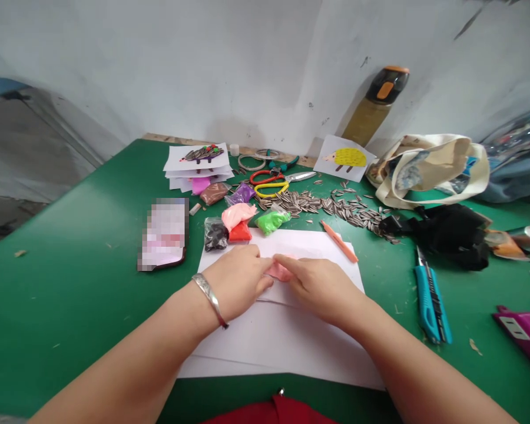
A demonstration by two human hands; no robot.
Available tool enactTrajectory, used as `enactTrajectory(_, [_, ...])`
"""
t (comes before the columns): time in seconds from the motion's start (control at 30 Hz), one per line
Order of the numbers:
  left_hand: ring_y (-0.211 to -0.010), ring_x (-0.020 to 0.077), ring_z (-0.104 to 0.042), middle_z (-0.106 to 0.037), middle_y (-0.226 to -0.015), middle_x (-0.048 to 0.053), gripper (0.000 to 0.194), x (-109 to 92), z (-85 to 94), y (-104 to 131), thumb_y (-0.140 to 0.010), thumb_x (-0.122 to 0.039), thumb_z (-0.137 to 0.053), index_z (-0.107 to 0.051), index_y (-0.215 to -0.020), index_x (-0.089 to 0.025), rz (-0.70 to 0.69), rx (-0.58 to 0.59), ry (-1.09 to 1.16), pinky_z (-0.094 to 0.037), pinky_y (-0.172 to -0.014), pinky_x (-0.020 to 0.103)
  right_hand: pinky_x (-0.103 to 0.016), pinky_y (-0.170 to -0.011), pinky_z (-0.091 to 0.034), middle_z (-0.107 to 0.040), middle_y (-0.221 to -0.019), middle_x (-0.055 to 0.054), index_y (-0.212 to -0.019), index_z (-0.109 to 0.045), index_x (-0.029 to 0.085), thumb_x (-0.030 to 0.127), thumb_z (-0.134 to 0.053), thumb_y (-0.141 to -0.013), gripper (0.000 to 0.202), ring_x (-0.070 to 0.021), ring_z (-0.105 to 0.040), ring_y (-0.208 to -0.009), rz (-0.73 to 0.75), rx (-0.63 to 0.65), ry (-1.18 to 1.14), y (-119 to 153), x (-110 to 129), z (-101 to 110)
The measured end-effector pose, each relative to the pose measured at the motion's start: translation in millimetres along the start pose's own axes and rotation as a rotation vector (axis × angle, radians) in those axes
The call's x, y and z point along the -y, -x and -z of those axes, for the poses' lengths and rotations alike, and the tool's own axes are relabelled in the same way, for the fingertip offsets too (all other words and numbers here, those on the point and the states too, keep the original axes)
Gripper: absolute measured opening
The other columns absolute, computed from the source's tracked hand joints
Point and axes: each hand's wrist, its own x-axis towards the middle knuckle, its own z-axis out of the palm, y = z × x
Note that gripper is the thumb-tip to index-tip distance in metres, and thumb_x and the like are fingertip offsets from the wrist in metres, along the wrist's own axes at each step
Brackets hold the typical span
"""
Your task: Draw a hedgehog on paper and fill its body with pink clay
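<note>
My left hand [237,278] and my right hand [318,285] meet over a small lump of pink clay [279,271] on white paper sheets [282,341]. Fingers of both hands pinch the pink lump between them; most of it is hidden under the fingertips. A silver bracelet [209,297] circles my left wrist. Just beyond the hands lie small bags of clay: black [215,234], red [239,232], pink [238,214], green [271,221], purple [242,193] and brown [214,192].
On the green table [70,282] lie a phone [164,234], an orange stick [339,241], sunflower seeds [335,206], scissors [276,181], a teal utility knife [430,297], a black cloth [450,232], a tote bag [433,168], hedgehog pictures [199,159] [345,158] and a bottle [375,106].
</note>
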Motion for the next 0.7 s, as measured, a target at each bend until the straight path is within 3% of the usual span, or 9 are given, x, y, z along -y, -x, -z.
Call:
enactTrajectory(0.1, [-0.082,0.0228,-0.058,-0.058,-0.089,0.008,0.025,-1,-0.2,-1,-0.093,-0.03,-0.049,-0.067,-0.104,-0.018,0.003,0.002,-0.024,-0.044,-0.073,0.034,-0.026,-0.064,-0.033,-0.073,-0.095,-0.003,-0.11,-0.061,0.026,0.023,-0.036,-0.093,0.03,-0.0201,-0.065,-0.084,0.003,0.01,0.01,0,1,0])
enactTrajectory(0.27, [-0.082,0.0228,-0.057,-0.058,-0.09,0.008,0.026,-2,-0.4,-1,-0.092,-0.031,-0.048,-0.067,-0.106,-0.018,0.003,-0.007,-0.016,-0.044,-0.073,0.035,-0.027,-0.065,-0.033,-0.072,-0.099,-0.004,-0.13,-0.051,0.028,0.018,-0.038,-0.088,0.045,-0.0205,-0.064,-0.085,-0.028,-0.006,0.013,5,-2,-1])
enactTrajectory(0.53, [-0.084,0.0233,-0.057,-0.058,-0.092,0.008,0.028,-1,-0.7,0,-0.091,-0.033,-0.051,-0.067,-0.108,-0.02,0.022,0.014,0.003,-0.044,-0.075,0.035,-0.027,-0.058,-0.025,-0.073,-0.09,-0.003,-0.111,-0.057,0.027,0.014,-0.039,-0.079,0.038,-0.0199,-0.062,-0.076,-0.011,0.065,0.094,7,4,1])
enactTrajectory(0.7, [-0.084,0.0228,-0.057,-0.058,-0.091,0.008,0.027,-1,0.5,1,-0.091,-0.033,-0.05,-0.068,-0.105,-0.019,0.007,0.007,0.015,-0.043,-0.074,0.034,-0.028,-0.058,-0.025,-0.073,-0.094,-0.003,-0.129,-0.049,0.03,0.014,-0.039,-0.08,0.052,-0.0197,-0.062,-0.077,-0.005,0.059,0.098,10,5,2])
